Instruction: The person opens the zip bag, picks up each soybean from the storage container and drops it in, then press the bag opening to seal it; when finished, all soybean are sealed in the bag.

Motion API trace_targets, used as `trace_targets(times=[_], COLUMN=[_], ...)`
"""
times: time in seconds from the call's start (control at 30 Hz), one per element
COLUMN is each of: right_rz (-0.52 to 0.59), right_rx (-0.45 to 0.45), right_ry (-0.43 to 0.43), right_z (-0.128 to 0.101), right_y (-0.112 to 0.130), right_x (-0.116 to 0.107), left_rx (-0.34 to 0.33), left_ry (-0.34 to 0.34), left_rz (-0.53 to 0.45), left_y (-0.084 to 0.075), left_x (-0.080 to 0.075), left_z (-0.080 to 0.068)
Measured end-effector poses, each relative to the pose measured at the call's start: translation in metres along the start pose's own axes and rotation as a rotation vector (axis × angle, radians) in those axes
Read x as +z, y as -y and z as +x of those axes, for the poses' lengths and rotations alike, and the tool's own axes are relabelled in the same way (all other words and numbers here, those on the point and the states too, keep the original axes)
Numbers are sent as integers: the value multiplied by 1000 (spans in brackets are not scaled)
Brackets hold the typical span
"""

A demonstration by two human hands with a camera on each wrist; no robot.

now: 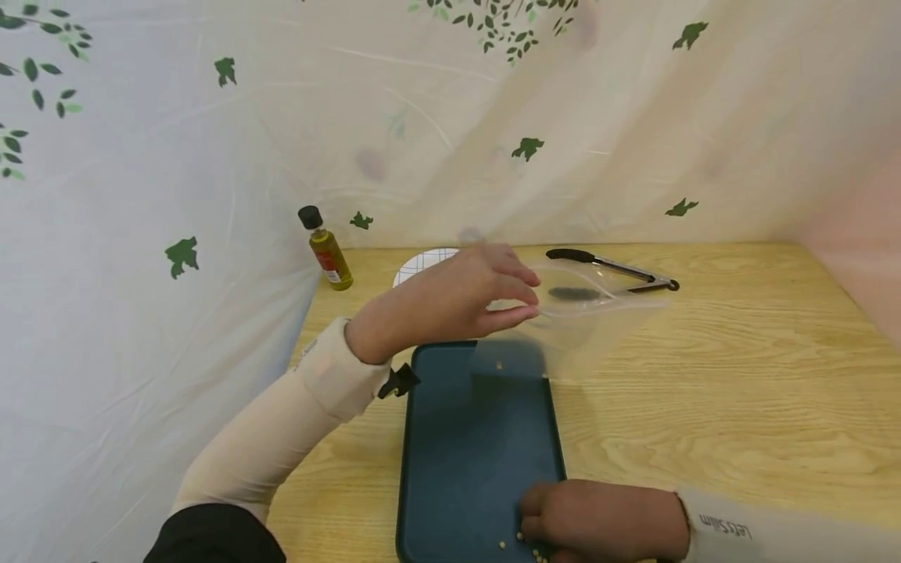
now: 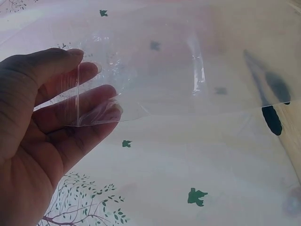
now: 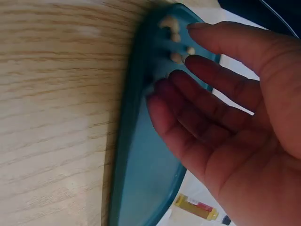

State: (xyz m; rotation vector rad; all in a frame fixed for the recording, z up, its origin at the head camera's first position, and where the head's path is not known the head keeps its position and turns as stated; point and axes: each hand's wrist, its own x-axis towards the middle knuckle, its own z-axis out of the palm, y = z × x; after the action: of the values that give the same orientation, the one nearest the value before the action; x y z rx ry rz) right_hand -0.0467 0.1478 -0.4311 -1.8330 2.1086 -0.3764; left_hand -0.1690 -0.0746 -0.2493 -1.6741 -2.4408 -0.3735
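My left hand (image 1: 472, 293) pinches the edge of a clear plastic zip bag (image 1: 598, 332), held up above the far end of a dark blue-green tray (image 1: 479, 446). In the left wrist view the bag (image 2: 155, 75) hangs spread out, with fingers behind its edge and the thumb in front. Over the near right corner of the tray is my right hand (image 1: 598, 516), its fingers loosely bent. Close to those fingertips lie several small pale beans (image 3: 175, 36); nothing shows between thumb and fingers. A single pale bit (image 1: 499, 366) shows through the bag's lower part.
A small bottle of yellow oil (image 1: 329, 254) with a black cap stands at the back left. Behind my left hand is a white plate (image 1: 422, 262) with a grid pattern, partly covered. Black-tipped tongs (image 1: 626, 270) lie at the back, partly behind the bag. A leaf-print curtain (image 1: 422, 117) hangs behind the wooden table (image 1: 739, 391).
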Motion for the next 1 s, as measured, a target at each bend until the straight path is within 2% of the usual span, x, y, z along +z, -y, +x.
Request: trace_targets(times=[0.17,0.4,0.8,1.0], right_rz=[-39,76,74,35], right_rx=[12,40,-32,-52], right_ry=[-1,35,79,81], right_z=[2,2,4,5], right_y=[-2,-1,-6,-7], right_x=[6,8,19,20], left_rx=[6,2,-2,-5], left_ry=[1,-1,11,15], left_rz=[-12,8,-2,4], left_y=[0,0,-1,-1], left_x=[3,2,1,0], left_z=[-1,-2,-2,-2])
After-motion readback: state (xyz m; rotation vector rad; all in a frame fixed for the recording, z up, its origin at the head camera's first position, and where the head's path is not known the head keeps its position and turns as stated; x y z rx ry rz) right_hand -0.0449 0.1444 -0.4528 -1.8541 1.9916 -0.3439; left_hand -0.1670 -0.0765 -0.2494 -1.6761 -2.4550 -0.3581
